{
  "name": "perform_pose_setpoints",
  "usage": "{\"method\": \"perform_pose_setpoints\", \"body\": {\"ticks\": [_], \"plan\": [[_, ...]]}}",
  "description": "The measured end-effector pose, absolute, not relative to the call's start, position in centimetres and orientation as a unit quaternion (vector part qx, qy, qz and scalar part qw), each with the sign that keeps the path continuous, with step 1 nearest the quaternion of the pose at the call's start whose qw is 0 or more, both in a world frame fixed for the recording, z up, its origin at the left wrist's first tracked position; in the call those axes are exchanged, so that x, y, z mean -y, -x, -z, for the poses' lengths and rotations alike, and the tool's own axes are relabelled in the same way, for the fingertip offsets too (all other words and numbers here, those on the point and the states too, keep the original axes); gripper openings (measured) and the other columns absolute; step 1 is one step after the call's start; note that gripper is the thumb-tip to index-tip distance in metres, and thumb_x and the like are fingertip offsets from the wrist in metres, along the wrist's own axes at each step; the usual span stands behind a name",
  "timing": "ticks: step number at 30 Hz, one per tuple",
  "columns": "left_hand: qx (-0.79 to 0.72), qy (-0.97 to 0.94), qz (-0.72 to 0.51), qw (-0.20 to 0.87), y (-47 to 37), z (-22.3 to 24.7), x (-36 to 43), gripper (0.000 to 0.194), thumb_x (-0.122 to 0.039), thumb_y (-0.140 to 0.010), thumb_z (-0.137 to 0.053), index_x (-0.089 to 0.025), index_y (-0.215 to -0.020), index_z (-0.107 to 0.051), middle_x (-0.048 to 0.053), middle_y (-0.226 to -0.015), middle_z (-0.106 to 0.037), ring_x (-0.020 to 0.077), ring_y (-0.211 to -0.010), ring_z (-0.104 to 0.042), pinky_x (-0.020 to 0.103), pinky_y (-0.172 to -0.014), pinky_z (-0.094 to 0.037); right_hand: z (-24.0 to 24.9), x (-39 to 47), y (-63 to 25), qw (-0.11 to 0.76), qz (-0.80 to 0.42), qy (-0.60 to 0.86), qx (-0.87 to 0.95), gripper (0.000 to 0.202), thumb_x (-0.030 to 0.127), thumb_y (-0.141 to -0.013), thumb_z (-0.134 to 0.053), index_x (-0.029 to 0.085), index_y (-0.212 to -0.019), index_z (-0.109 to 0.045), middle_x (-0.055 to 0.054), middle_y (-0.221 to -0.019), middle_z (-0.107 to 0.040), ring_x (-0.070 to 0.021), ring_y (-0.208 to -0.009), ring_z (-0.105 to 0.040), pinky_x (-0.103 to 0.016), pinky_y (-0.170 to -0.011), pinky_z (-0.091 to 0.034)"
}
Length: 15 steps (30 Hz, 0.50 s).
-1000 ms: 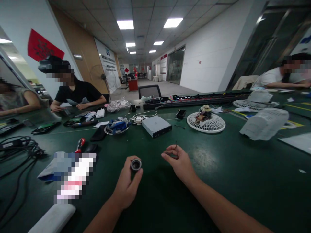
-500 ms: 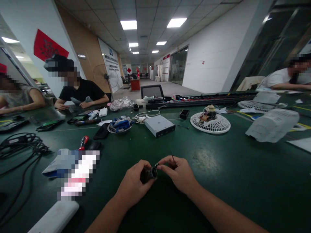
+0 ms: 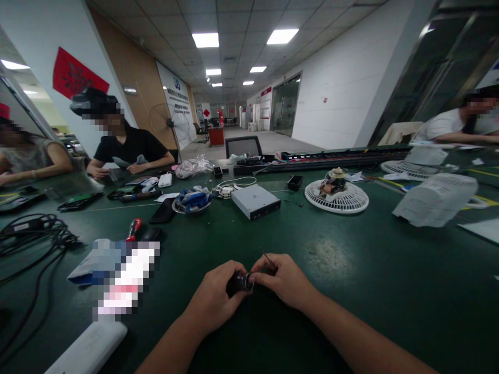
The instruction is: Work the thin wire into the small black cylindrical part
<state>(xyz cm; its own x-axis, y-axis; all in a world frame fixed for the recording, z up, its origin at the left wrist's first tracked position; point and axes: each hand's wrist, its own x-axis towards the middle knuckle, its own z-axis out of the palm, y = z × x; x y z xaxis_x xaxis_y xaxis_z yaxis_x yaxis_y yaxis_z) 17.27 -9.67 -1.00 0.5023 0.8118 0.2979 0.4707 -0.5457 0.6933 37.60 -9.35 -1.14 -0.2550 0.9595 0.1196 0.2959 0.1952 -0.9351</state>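
Note:
My left hand (image 3: 216, 293) is wrapped round a short, dark cylindrical part (image 3: 242, 282), with its round open end turned to the right. At that open end, my right hand (image 3: 286, 278) has its thumb and forefinger pinched against the rim. A thin dark rod (image 3: 267, 256) sticks up out of the right hand, tilted to the left; its lower end is hidden in the fingers. Whether the right fingertips also hold a small piece cannot be made out. Both hands are just above the green tabletop (image 3: 234, 239).
Ahead lie a grey disc drive (image 3: 255, 201), a metal bowl with blue cloth (image 3: 191, 201) and a white fan grille with a motor (image 3: 337, 196). A red-handled tool (image 3: 134, 228) and black cables (image 3: 39, 234) are at left. A white housing (image 3: 436, 200) stands right. People sit across the table.
My right fingertips have moved down and left onto the rim of the dark part. The thin rod has swung from nearly upright to leaning left. The open end now shows less.

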Motion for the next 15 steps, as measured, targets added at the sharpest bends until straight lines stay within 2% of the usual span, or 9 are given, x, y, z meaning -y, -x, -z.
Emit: {"method": "perform_pose_setpoints", "body": {"ticks": [4,9,12,15], "plan": [[-0.373,-0.841,-0.294,0.258,-17.2,0.8,9.8,0.011,-0.024,-0.081,-0.064,-0.022,-0.091,-0.061,0.002,-0.082,-0.063,0.0156,-0.070,-0.057,0.027,-0.063,-0.043,0.2,9.7,-37.8,0.361,-0.359,0.465,0.724,0.011,0.032,-0.072,-0.075,0.022,-0.072,-0.072,0.002,-0.064,-0.064,-0.0119,-0.058,-0.051,-0.024,-0.053,-0.034],[-0.374,-0.826,-0.336,0.256,-17.4,0.9,9.7,0.012,-0.024,-0.082,-0.064,-0.022,-0.093,-0.060,0.003,-0.085,-0.064,0.0158,-0.074,-0.059,0.027,-0.067,-0.046,0.3,9.6,-37.7,0.358,-0.434,0.470,0.680,0.025,0.042,-0.075,-0.072,0.019,-0.086,-0.072,0.000,-0.069,-0.062,-0.0122,-0.060,-0.052,-0.024,-0.052,-0.036],[-0.390,-0.806,-0.364,0.257,-17.5,1.0,9.4,0.013,-0.024,-0.080,-0.067,-0.022,-0.090,-0.060,0.002,-0.085,-0.065,0.0166,-0.075,-0.061,0.028,-0.068,-0.047,0.0,9.5,-37.3,0.435,-0.491,0.456,0.601,0.030,0.037,-0.077,-0.070,0.021,-0.103,-0.066,0.004,-0.066,-0.052,-0.0096,-0.056,-0.046,-0.022,-0.049,-0.035],[-0.408,-0.786,-0.388,0.256,-17.6,1.1,9.1,0.015,-0.023,-0.077,-0.069,-0.022,-0.089,-0.061,0.001,-0.084,-0.066,0.0167,-0.074,-0.062,0.028,-0.068,-0.047,-1.7,10.8,-36.6,0.540,-0.554,0.461,0.434,0.041,0.034,-0.076,-0.068,0.025,-0.113,-0.053,0.005,-0.072,-0.048,-0.0065,-0.047,-0.039,-0.019,-0.038,-0.025]]}}
